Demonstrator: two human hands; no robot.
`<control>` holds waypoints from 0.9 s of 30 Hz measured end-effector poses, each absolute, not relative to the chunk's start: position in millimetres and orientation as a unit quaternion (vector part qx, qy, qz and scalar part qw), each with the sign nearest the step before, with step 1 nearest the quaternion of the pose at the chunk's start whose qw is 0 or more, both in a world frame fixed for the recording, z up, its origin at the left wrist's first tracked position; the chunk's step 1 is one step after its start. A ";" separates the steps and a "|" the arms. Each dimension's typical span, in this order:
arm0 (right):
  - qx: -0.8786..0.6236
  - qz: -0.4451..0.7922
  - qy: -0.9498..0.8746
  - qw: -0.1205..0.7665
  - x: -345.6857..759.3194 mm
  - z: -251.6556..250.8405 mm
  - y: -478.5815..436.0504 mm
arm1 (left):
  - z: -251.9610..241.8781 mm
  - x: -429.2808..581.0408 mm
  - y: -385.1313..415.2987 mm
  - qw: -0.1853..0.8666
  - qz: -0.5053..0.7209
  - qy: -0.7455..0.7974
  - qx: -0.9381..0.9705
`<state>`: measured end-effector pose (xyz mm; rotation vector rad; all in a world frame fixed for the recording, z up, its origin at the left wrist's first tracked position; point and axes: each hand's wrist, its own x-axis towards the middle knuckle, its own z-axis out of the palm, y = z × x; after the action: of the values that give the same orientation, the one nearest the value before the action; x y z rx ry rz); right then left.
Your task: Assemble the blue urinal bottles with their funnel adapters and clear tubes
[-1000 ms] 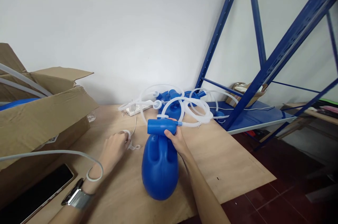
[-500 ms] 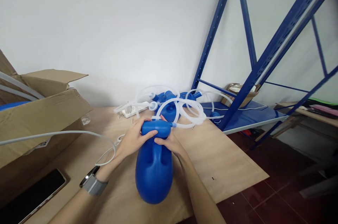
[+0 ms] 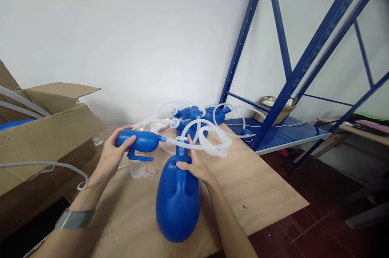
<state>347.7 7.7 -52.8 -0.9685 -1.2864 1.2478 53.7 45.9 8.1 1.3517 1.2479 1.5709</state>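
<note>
My left hand is closed round a small blue bulb-shaped pump, lifted off to the left. A translucent white tube runs from the bulb's tip across to the right. My right hand grips the neck of a big blue plastic bottle that stands on the wooden tabletop. A small clear cap lies on the wood just below the bulb.
Several more blue bottles with coiled tubing are piled at the table's back. An open cardboard box sits at left, with a grey hose hanging out. A dark phone lies bottom left. A blue metal rack stands at right.
My left hand has pulled the blue bulb off the bottle's top and carried it left, drawing the tube out. The right hand slid down onto the bottle's neck.
</note>
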 end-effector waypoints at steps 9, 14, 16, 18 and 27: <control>-0.438 0.478 -0.503 0.571 337.4 -57.6 -23.6 | -12.2 57.6 51.4 0.445 0.625 0.470 0.436; -0.399 0.517 -0.373 0.659 341.8 -63.5 -34.6 | -33.0 63.1 45.9 0.484 0.596 0.457 0.450; -0.405 0.524 -0.334 0.671 344.1 -64.1 -37.7 | -34.9 64.3 43.2 0.477 0.583 0.450 0.480; -0.421 0.513 -0.305 0.682 345.5 -62.9 -40.3 | -33.1 64.8 40.0 0.453 0.574 0.449 0.514; -0.292 0.542 -0.276 0.738 328.2 -19.0 -36.1 | 0.7 74.8 15.0 0.256 0.578 0.457 0.626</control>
<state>328.2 -36.1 -19.0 -0.6418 -0.6060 1.1899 74.8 15.0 0.7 1.7008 1.2395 1.5683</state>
